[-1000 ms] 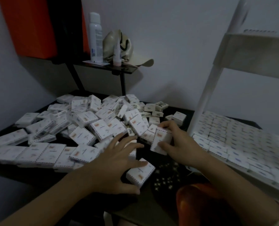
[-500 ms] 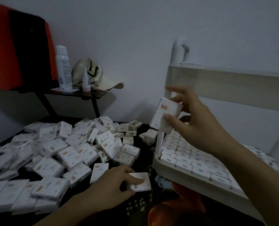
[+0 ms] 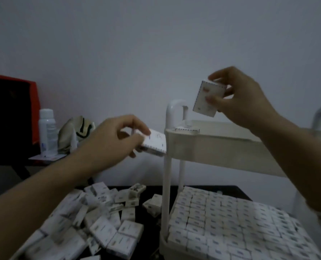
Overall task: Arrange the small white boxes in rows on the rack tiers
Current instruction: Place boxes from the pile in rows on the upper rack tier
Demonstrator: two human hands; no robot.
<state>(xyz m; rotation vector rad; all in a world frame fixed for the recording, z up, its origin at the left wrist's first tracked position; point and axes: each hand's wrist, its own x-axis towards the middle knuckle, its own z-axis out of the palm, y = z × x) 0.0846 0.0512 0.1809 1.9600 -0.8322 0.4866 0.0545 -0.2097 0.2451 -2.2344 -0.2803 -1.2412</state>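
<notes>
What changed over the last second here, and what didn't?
The right hand lifted its box from the loose pile to above the top tier; the left hand picked up another box and raised it beside that tier's corner. Pile and filled lower tier unchanged.

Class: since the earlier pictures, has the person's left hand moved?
Yes. The left hand rose from the dark table, holding a small white cardboard box, up beside the cream plastic rack's top tier.
</notes>
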